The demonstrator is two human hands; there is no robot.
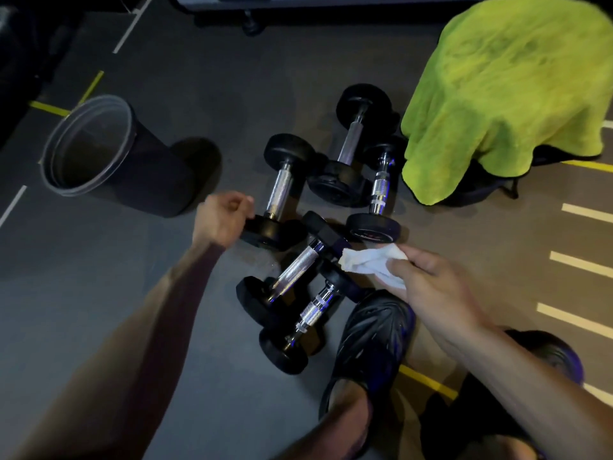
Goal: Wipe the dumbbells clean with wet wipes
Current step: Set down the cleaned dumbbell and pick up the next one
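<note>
While the right hand (431,280) pinches the wipe (371,263) near the dumbbells (298,270), left hand (224,217) fingers seemingly curl on one head; pile may roll.

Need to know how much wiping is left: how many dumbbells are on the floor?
5. One by the left hand, one at the back, one beside the towel, two nearest crossing. More may hide under the towel.

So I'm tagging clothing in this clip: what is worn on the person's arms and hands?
Nothing that shows: the left hand and right hand are bare, with no gloves, rings, watch or wristbands visible. Both forearms are bare too, with no sleeve reaching into view.
</note>
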